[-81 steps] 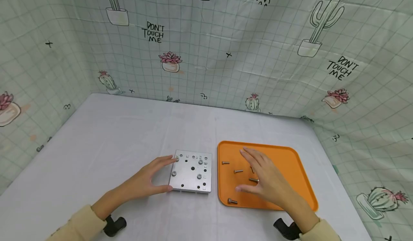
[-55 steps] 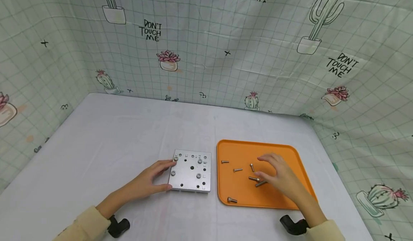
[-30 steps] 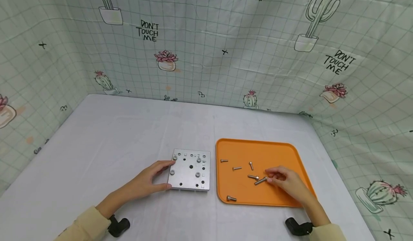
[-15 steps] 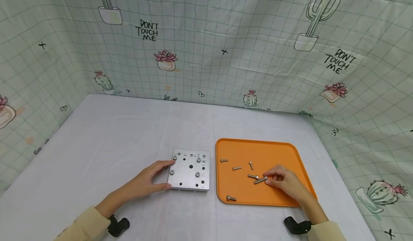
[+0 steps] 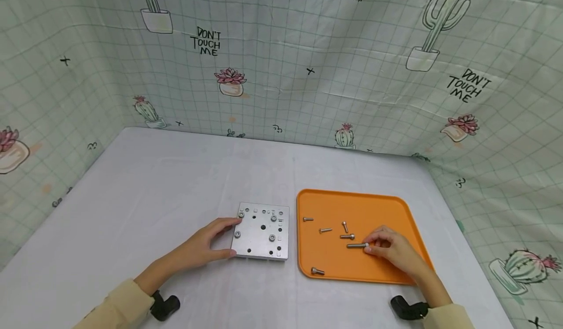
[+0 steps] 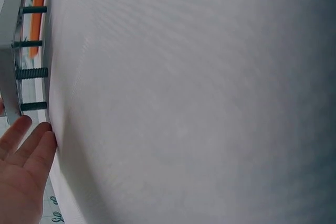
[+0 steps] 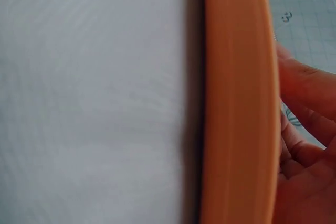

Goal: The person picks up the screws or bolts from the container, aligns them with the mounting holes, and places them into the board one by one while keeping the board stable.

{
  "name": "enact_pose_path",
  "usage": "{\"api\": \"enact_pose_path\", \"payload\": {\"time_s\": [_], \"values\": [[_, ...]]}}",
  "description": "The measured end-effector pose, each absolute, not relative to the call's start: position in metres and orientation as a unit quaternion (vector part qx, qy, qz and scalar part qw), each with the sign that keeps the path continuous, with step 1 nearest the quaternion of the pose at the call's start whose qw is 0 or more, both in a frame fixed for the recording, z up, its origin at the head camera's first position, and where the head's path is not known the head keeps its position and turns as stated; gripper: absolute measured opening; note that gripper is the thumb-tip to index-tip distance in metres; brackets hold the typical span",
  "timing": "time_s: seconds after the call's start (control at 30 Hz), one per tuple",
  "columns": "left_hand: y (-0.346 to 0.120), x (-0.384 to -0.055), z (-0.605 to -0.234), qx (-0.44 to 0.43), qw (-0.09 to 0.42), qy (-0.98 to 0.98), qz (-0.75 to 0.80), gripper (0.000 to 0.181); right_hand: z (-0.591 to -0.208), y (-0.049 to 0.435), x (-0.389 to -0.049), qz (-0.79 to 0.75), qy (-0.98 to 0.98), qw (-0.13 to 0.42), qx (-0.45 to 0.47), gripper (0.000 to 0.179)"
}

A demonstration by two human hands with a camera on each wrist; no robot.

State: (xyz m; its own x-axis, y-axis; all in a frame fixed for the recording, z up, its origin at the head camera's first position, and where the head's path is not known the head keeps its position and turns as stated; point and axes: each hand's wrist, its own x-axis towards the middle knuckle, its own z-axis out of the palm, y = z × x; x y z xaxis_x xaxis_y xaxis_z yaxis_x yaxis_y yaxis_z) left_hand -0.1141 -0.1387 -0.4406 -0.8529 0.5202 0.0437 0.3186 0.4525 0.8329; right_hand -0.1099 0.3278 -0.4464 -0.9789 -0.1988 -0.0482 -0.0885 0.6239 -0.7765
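My right hand [image 5: 394, 252] pinches the head end of a long bolt [image 5: 355, 246] between thumb and fingertips, low over the orange tray [image 5: 374, 202]. In the right wrist view the tray's wall hides the bolt and part of that hand. A square silver metal plate [image 5: 255, 243] with holes and several socket-head bolts sits left of the tray. Threaded bolt ends [image 6: 32, 73] stick out under it in the left wrist view. My left hand [image 5: 198, 246] rests at its left edge, fingers extended, thumb at the near left corner and a fingertip by the upper left bolt head.
Several loose bolts lie in the tray: one [image 5: 347, 236] just beyond the held bolt, a small upright-slanting one [image 5: 345, 227], and one [image 5: 317, 271] near the front left corner. A patterned curtain [image 5: 272, 99] closes off the back and sides of the white table [image 5: 198, 167].
My right hand has moved from the tray's middle to the long bolt, pinched it and turned it nearly level with the tray's front edge. The left hand stays at the plate.
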Motion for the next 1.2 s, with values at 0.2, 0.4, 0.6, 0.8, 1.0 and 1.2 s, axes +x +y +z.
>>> {"api": "enact_pose_path", "payload": {"time_s": [0.2, 0.4, 0.6, 0.8, 1.0, 1.2], "values": [[-0.138, -0.113, -0.439, 0.248, 0.109, 0.842, 0.466, 0.066, -0.442, 0.328, -0.109, -0.43, 0.897, 0.077, -0.074, 0.016], [-0.138, -0.112, -0.438, 0.247, 0.105, 0.843, 0.465, 0.065, -0.433, 0.326, -0.108, -0.441, 0.891, 0.079, -0.077, 0.018], [-0.139, -0.111, -0.438, 0.242, 0.105, 0.847, 0.462, 0.065, -0.421, 0.318, -0.109, -0.437, 0.892, 0.059, -0.104, 0.014], [-0.139, -0.111, -0.437, 0.235, 0.108, 0.85, 0.459, 0.065, -0.407, 0.302, -0.113, -0.422, 0.897, 0.029, -0.132, 0.01], [-0.139, -0.112, -0.437, 0.23, 0.112, 0.848, 0.465, 0.065, -0.391, 0.283, -0.117, -0.411, 0.896, 0.015, -0.169, 0.007], [-0.138, -0.113, -0.44, 0.232, 0.116, 0.846, 0.466, 0.065, -0.381, 0.262, -0.121, -0.422, 0.887, 0.01, -0.186, 0.009]]}}
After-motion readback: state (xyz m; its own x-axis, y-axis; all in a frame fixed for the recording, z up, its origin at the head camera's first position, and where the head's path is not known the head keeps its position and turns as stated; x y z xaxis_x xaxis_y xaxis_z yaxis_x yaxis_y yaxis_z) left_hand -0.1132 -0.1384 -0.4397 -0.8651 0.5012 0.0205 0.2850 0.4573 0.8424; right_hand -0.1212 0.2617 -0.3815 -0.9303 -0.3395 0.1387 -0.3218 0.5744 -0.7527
